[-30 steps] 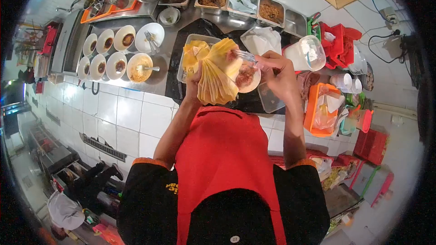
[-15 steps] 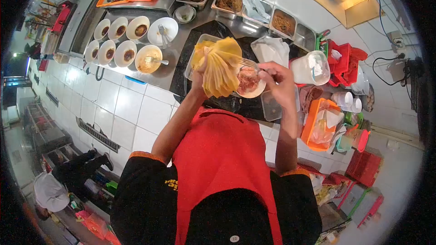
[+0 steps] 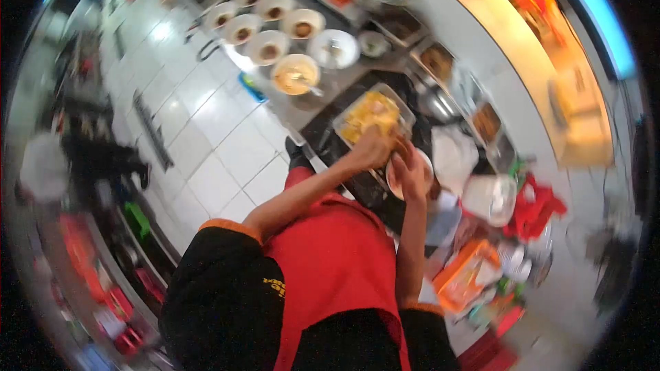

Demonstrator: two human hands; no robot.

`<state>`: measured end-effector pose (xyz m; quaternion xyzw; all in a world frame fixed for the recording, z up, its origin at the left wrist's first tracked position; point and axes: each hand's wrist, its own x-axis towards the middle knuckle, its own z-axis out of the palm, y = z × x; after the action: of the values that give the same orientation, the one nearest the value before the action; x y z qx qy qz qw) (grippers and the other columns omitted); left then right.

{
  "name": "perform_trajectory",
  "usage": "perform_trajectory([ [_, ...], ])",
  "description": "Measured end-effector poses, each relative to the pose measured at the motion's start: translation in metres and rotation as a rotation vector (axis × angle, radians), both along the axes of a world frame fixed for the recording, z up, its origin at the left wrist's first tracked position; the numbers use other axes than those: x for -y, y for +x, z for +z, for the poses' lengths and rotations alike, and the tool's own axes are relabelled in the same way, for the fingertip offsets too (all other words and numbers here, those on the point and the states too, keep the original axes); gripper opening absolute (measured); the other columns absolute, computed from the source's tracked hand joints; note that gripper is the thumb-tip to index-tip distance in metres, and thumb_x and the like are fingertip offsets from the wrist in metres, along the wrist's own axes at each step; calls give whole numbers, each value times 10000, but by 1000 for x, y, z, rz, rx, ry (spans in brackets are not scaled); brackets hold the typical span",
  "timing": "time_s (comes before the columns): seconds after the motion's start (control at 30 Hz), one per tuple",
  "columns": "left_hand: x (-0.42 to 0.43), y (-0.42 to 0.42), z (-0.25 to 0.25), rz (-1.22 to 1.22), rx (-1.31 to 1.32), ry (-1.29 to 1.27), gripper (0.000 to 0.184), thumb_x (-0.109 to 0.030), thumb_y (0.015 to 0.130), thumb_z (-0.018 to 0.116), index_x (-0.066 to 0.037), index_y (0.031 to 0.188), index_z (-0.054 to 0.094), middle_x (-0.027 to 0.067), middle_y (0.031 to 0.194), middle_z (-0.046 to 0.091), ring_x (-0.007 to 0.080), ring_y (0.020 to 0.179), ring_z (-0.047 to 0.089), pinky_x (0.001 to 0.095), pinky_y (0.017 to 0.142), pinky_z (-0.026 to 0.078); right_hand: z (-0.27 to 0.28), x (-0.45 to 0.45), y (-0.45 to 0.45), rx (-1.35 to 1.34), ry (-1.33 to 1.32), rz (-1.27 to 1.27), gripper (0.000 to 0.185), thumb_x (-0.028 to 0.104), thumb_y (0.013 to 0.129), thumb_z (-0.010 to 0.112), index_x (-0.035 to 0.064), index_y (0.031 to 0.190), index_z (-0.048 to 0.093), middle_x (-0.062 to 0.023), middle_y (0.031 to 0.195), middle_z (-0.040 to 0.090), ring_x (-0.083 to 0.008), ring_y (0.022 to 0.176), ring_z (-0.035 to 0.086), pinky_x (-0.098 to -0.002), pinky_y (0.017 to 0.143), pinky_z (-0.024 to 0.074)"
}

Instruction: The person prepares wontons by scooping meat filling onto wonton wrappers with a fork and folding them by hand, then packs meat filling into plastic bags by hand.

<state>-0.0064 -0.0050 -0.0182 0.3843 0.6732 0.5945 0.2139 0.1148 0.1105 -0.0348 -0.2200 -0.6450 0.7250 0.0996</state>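
Left hand (image 3: 375,148): fingers bunched beside the right's; we can't tell what's pinched.
Right hand (image 3: 410,172): curled over the bowl (image 3: 430,165), grip too blurred for us!
Yellow sheets (image 3: 371,113): in the tray (image 3: 407,115), just beyond our left hand.

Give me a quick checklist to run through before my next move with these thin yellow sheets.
1. Thin yellow sheets at the rectangular clear plastic container: ok.
2. Left hand by the sheets: ok, at their near edge.
3. Right hand well apart from the left: not ok, they crowd together; touching is unclear.
4. Right hand's grip: cannot tell, too blurred.
5. Round white bowl in full view: not ok, the right hand partly covers it.
6. Small white bowls with dark brown contents away from both hands: ok.
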Motion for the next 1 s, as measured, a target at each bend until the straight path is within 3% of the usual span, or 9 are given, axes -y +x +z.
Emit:
perform_trajectory([
  [0.13, -14, -8, -31, 75, 964, 232, 507, -526, 980, 439, -45, 1083, 559, 126, 883, 615, 267, 742, 593, 409, 669, 490, -16, 12, -28, -36, 201, 8, 675, 158, 808, 786, -6, 1363, 439, -70, 1132, 605, -178, 1053, 588, -295, 916, 471],
  [0.23, -14, -20, -45, 80, 1331, 364, 507, -558, 965, 445, -74, 1025, 585, 90, 814, 599, 255, 677, 555, 406, 639, 463, -15, -7, -40, 89, 428, 107, 571, 125, 773, 780, -25, 1258, 517, -108, 1147, 618, -215, 1051, 593, -332, 933, 459],
  [0.37, -7, -41, -68, -111, 1637, 891, 501, -488, 998, 420, -35, 1147, 573, 142, 1093, 652, 290, 945, 640, 419, 854, 513, 3, -15, -62, 27, 413, 193, 461, 86, 788, 773, -34, 1185, 573, -82, 1057, 640, -140, 930, 602, -271, 816, 485],
  [0.53, 32, -68, -72, 113, 1444, 1201, 407, -366, 1016, 404, -32, 1137, 601, 147, 1125, 656, 326, 1015, 636, 465, 945, 485, 12, -52, -91, 170, 431, 216, 405, 127, 845, 711, -9, 1208, 594, -69, 1095, 645, -135, 934, 603, -283, 803, 497],
  [0.6, 58, -79, -78, 291, 1654, 1093, 392, -338, 1019, 448, -17, 1213, 563, 144, 1185, 634, 306, 1054, 638, 452, 926, 519, -5, -73, -119, 72, 421, 298, 392, 151, 844, 724, -5, 1187, 617, -51, 1015, 653, -123, 861, 607, -277, 759, 495],
  [0.7, 85, -71, -100, 374, 1364, 1135, 342, -291, 1008, 465, -54, 1235, 561, 118, 1185, 637, 258, 1048, 643, 432, 921, 520, -35, -117, -153, 369, 1184, 499, 554, 327, 779, 802, -11, 1188, 643, -85, 946, 679, -113, 826, 605, -276, 725, 473],
  [0.77, 90, -55, -92, 215, 1435, 1366, 330, -287, 991, 484, -51, 1208, 558, 106, 1167, 635, 252, 1043, 640, 417, 934, 512, 8, -36, -154, 618, 1522, 360, 711, 488, 740, 793, -18, 1210, 628, -149, 1018, 690, -156, 951, 620, -313, 852, 459],
  [0.87, 136, -17, -84, 120, 1315, 1174, 297, -333, 959, 527, -82, 1107, 587, 73, 1041, 639, 221, 913, 631, 409, 804, 513, -49, 42, -133, 84, 1278, 605, 668, 472, 760, 774, -10, 1199, 624, -138, 1017, 686, -155, 939, 620, -314, 841, 466],
  [1.0, 166, 33, -79, 153, 1173, 1105, 313, -339, 957, 538, -79, 1123, 583, 70, 1040, 640, 213, 913, 630, 402, 797, 516, -104, 157, -69, 179, 1037, 840, 612, 450, 788, 749, 0, 1183, 620, -123, 1017, 680, -153, 924, 620, -315, 827, 476],
])
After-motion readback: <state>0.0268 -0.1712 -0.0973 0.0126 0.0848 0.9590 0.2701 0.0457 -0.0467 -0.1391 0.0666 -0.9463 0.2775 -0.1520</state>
